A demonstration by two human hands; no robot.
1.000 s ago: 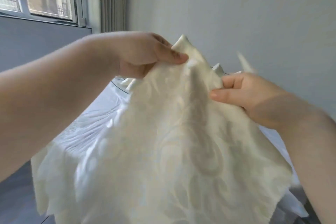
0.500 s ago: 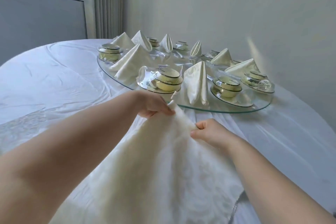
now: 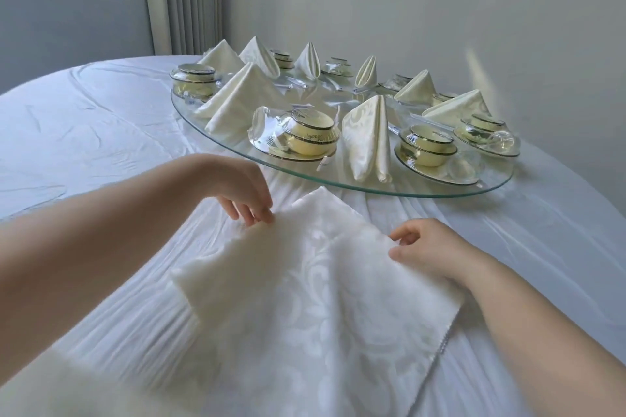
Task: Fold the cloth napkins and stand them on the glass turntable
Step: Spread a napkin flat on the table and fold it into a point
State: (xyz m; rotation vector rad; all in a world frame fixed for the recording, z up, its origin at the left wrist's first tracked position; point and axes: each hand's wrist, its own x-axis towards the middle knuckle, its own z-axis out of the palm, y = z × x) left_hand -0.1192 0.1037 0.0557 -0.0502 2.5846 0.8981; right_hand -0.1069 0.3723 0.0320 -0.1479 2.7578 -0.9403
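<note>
A cream damask napkin (image 3: 315,284) lies spread on the white tablecloth in front of me, one corner pointing at the glass turntable (image 3: 338,179). My left hand (image 3: 242,191) pinches the napkin's upper left edge with curled fingertips. My right hand (image 3: 428,249) pinches the upper right edge between thumb and fingers. On the turntable stand several folded napkins, the nearest one (image 3: 367,139) upright near the front rim, another (image 3: 240,101) at the left.
Wrapped cream bowls on saucers (image 3: 310,137) sit between the napkins around the turntable. The round table (image 3: 84,118) is covered in a wrinkled white cloth. A wall runs close behind at the right, a curtain and window at the back left.
The napkin went from held up in the air in front of my face down onto the tablecloth. Both hands lowered with it and moved apart along its far edges.
</note>
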